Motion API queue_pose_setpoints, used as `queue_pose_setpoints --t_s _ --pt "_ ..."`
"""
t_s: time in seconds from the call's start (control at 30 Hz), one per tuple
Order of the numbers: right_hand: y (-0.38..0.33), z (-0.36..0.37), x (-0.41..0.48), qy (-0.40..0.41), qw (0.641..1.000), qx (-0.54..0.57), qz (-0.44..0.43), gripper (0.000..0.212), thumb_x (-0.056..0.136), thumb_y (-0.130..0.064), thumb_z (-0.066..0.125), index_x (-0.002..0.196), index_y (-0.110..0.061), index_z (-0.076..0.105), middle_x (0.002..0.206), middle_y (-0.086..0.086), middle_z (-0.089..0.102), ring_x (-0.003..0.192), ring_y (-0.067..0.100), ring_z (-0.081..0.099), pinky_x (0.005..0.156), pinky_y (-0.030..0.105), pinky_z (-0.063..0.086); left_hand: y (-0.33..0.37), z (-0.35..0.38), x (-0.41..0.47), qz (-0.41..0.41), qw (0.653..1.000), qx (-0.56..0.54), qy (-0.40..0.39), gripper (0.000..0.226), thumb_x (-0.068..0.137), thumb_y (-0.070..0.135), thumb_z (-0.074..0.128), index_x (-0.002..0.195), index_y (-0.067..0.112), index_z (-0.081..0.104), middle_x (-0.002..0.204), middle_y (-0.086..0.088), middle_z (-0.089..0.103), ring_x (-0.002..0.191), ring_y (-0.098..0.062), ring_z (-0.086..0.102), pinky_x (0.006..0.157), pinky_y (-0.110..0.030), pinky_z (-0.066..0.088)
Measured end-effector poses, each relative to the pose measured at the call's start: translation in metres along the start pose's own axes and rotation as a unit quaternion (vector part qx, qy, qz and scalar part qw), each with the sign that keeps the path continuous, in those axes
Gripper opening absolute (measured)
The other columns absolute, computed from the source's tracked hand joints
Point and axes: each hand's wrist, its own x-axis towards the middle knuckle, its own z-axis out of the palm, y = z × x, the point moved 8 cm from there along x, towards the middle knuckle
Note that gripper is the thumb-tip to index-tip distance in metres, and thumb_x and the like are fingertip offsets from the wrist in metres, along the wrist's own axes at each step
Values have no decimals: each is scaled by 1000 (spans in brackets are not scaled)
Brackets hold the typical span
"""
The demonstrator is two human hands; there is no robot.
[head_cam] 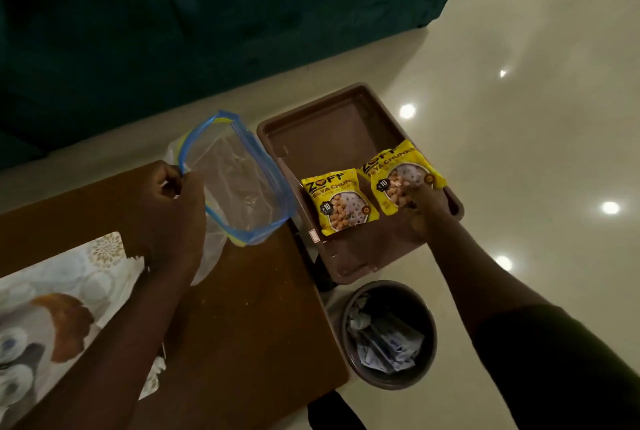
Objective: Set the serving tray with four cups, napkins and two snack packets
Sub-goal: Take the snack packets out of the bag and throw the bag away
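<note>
Setting: glossy cream floor [519, 49] with lamp reflections; dark green sofa [173, 14] across the frame from 9 to 1 o'clock; brown wooden table [242, 308] filling the lower left.

Item 1, tray [329, 125]: brown, rectangular, raised rim, at centre frame, overhanging the table's right edge. Its far half is bare. No cups or napkins on it.

Item 2, left packet [337, 203]: yellow, printed "ZOFF" and "SOYA CHUNKS", lying flat in the tray near its middle, nothing touching it.

Item 3, right packet [398, 173]: same print, just beside the first at its 2 o'clock, its far corner resting on the tray's right rim.

Item 4, your right hand [424, 208]: fingers bunched and curled down onto the near edge of the right packet, touching it; whether they pinch it or merely press, you cannot tell from here. Dark sleeve on the forearm toward 5 o'clock.

Item 5, your left hand [173, 208]: at 9 o'clock of the tray, thumb and fingers pinching the rim of the bag.

Item 6, bag [239, 180]: clear plastic, blue zip edge, mouth held wide open, just left of the tray.

Item 7, patterned mat [69, 291]: on the table at 8 o'clock.

Item 8, bin [389, 332]: round, dark, on the floor at 6 o'clock of the tray, crumpled wrappers inside.
</note>
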Motion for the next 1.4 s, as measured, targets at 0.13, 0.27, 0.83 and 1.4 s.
queue_pose_setpoints --t_s 0.13,0.27,0.83,1.4 --pt "35 11 10 4 993 106 46 49 90 -1 58 137 -10 46 132 15 58 112 31 62 96 47 51 -6 5 -8 6 1000 16 -9 21 78 30 55 61 25 45 58 5 47 56 -10 44 56 -31 38" --pt "50 13 18 52 991 89 82 55 88 -5 59 139 -11 40 135 15 55 116 30 59 91 39 54 -6 15 -18 6 1000 14 -16 18 81 26 55 68 16 50 59 7 47 55 -5 44 54 -22 37" --pt "28 55 -8 -33 792 -555 -251 49 97 -28 42 144 -15 37 157 17 24 146 36 16 117 53 19 -8 11 -23 -1 1000 15 -21 16 83 22 59 71 13 53 72 -6 58 60 -7 52 53 -17 42" --pt "25 209 -194 -345 796 -279 -412 110 52 -58 88 142 -38 27 146 -17 38 135 2 39 104 28 44 -20 -43 21 -175 943 -282 -30 40 81 9 56 47 28 49 51 7 50 54 -12 55 58 -30 51"
